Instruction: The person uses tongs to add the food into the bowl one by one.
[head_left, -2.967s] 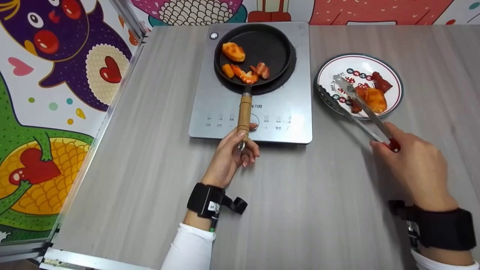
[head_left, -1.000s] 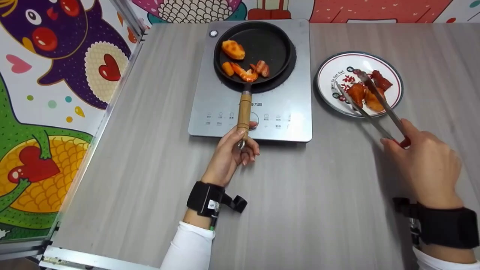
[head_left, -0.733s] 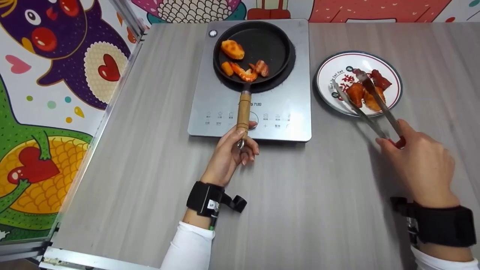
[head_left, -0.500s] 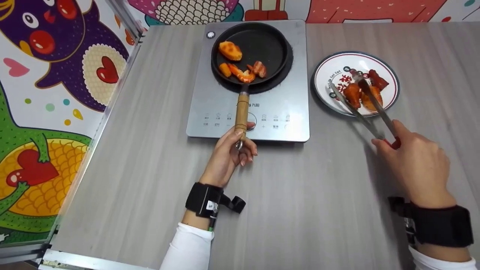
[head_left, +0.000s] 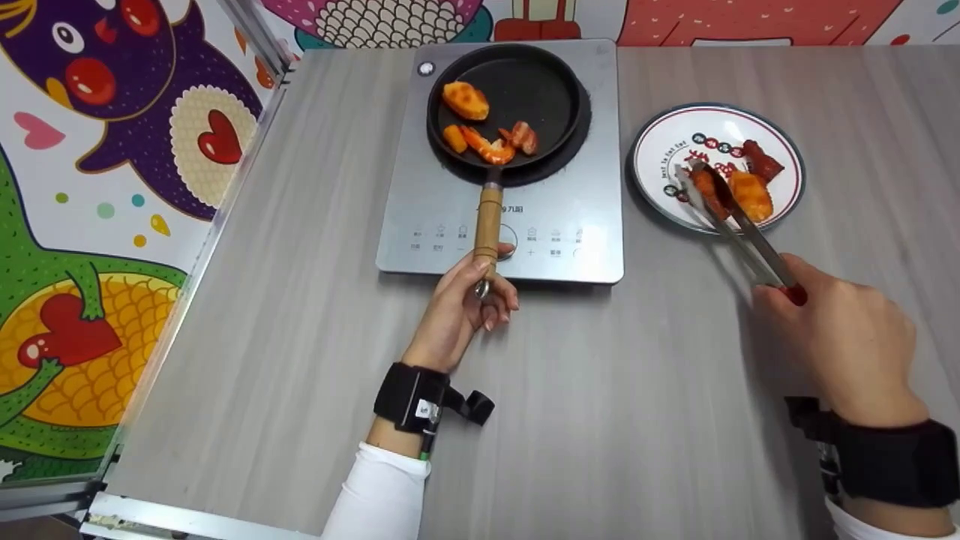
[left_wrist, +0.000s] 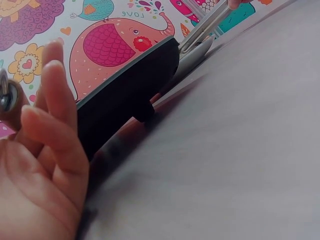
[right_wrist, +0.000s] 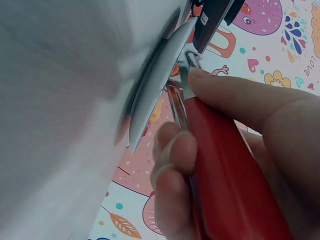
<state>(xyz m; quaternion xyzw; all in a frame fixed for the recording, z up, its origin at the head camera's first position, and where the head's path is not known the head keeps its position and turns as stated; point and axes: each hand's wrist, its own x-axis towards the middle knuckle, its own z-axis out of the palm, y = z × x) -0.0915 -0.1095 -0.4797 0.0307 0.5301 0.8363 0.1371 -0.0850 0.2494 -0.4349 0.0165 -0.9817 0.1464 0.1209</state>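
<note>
My left hand (head_left: 469,307) grips the end of the wooden handle (head_left: 488,221) of a black frying pan (head_left: 525,97). In the pan lie a yellow-orange browned piece (head_left: 466,100), a small orange chunk (head_left: 454,139), a shrimp (head_left: 491,148) and a curled bacon-like piece (head_left: 523,138). My right hand (head_left: 851,337) holds red-handled metal tongs (head_left: 757,236), their tips closed around a reddish-brown chicken-like piece (head_left: 709,193) over the round white plate (head_left: 660,142). Another yellow-orange piece (head_left: 751,196) and a dark red piece (head_left: 762,160) rest on that plate.
Beneath the pan is a silver induction cooker (head_left: 420,202) with touch controls. The grey wood-grain table (head_left: 600,420) runs around it. Cartoon-printed panels (head_left: 127,150) stand at the left and back, with a metal frame rail (head_left: 187,262) along the left edge.
The tongs in my right hand have gone from spread wide to closed around the reddish-brown piece on the plate. My left hand and the pan have stayed in place.
</note>
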